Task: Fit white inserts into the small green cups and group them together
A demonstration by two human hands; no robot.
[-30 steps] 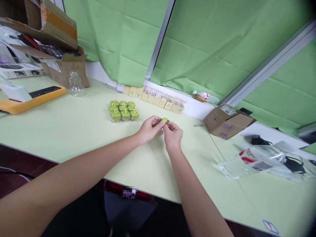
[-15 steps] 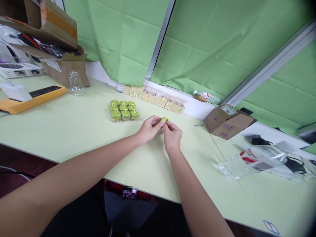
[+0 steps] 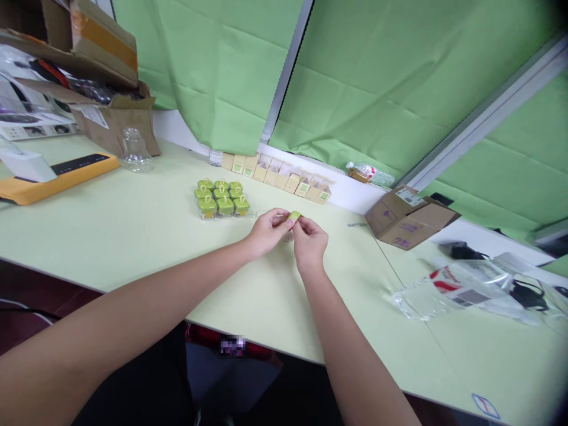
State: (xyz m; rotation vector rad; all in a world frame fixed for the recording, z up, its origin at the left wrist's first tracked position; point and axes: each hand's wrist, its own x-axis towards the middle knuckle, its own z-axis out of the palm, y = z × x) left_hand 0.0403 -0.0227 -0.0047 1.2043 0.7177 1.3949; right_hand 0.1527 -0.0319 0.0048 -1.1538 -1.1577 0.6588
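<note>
Above the middle of the table, my left hand (image 3: 269,232) and my right hand (image 3: 310,239) meet around a small container with a green lid (image 3: 294,216). The left fingers and thumb grip it from the left. My right thumb and fingers pinch it from the other side. Most of its body is hidden by the fingers; a pale bit shows beneath them. To the left stands a block of several small clear containers with green lids (image 3: 225,205), each lid with a yellowish loop on top.
A row of small beige boxes (image 3: 283,175) lines the wall. A brown carton (image 3: 406,219) and clear plastic packaging (image 3: 461,287) lie right. On the left are a clear bottle (image 3: 135,151), an orange-edged device (image 3: 84,174) and an opened cardboard box (image 3: 118,121).
Almost nothing differs. Both hands keep their hold on the green-lidded container, and the view has shifted very slightly.
</note>
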